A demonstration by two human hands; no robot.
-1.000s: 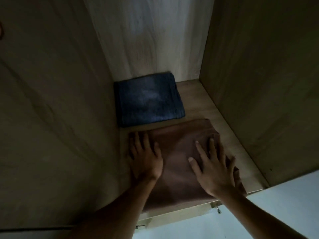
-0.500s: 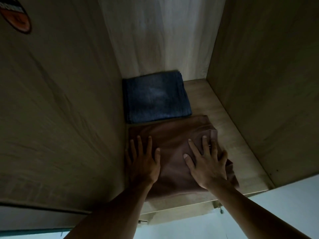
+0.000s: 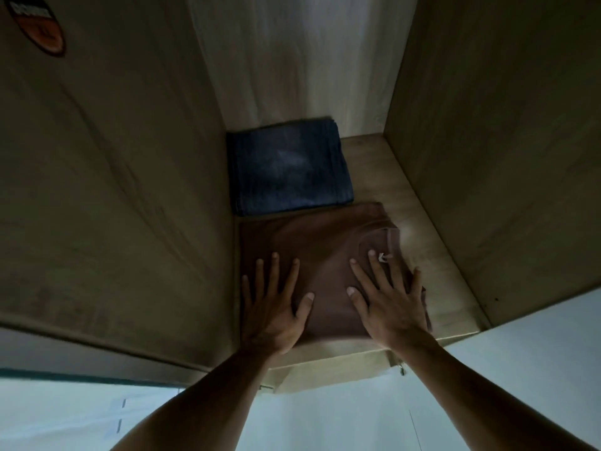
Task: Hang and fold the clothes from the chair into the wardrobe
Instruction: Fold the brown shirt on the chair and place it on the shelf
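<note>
While both forearms reach in from the bottom edge, the hands lie flat, palms down, inside the wardrobe [image 3: 487, 157]. Left to right: orange-and-black sticker [image 3: 39, 27] on the left inner wall, top-left corner, cut off by the frame, lettering unreadable. Left hand [image 3: 274, 307] is spread, fingers straight and fanned, thumb out to the right; it presses on the left part of the folded brown garment [image 3: 318, 242], little finger close to the left wall, heel of the hand at the garment's front edge. Folded blue jeans [image 3: 289, 167] sit behind the brown garment, touching or almost touching it, tucked into the back-left corner of the same shelf [image 3: 419, 229]. Right hand [image 3: 390, 301] is also spread and flat, fingers straight, pressing the right part of the brown garment; its little finger lies along the garment's right edge. A small pale mark [image 3: 383, 256] shows just beside the right middle fingertip, near what looks like a neckline seam; too small to tell what it is. Brown garment lies at the shelf's front, left side against the wall, bare wood strip to its right. Its front edge is hidden under the wrists and blurred. Interior is dim, fabric detail hard to make out. Pale surface [image 3: 520, 385] below the shelf front, unclear what it is.
</note>
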